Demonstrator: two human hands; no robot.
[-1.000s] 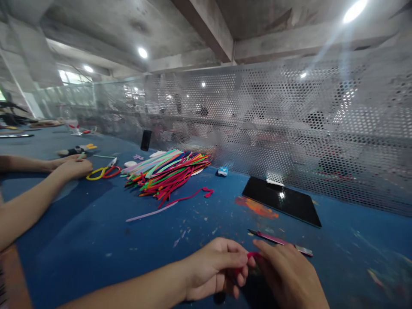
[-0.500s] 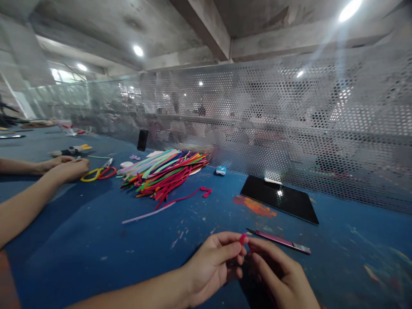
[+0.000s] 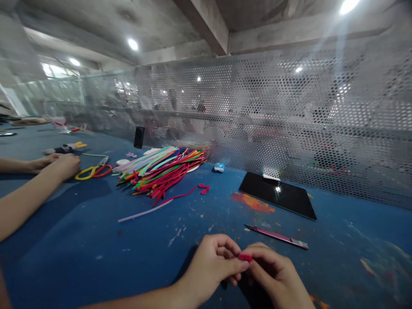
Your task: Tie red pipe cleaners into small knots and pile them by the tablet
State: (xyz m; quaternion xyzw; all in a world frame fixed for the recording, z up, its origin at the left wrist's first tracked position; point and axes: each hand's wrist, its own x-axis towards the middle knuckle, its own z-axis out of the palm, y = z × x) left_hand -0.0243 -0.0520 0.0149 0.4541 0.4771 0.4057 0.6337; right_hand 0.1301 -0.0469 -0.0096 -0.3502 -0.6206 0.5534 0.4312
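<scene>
Between my fingertips is a small piece of bent pink pipe cleaner [image 3: 245,257]. My left hand [image 3: 217,268] pinches it from the left, and my right hand [image 3: 273,270] grips its other side with thumb and forefinger. Both hands are just above the blue table, near its front. Beyond them lies a pink-handled craft knife [image 3: 277,236], its blade to the left. A lilac pipe cleaner [image 3: 144,213] lies farther left, meeting a pink one [image 3: 183,195] that ends in a curled shape.
A heap of coloured pipe cleaners [image 3: 164,171] lies mid-table, with scissors [image 3: 96,170] to its left. A black tablet [image 3: 278,195] is back right, near a small blue-and-white packet [image 3: 219,167]. Another person's hands [image 3: 64,165] work at left. A perforated metal screen [image 3: 257,116] borders the table.
My hands have turned the pink piece from upright to lying flatter and lowered it slightly. My right fingers now close on its side. The view has shifted slightly.
</scene>
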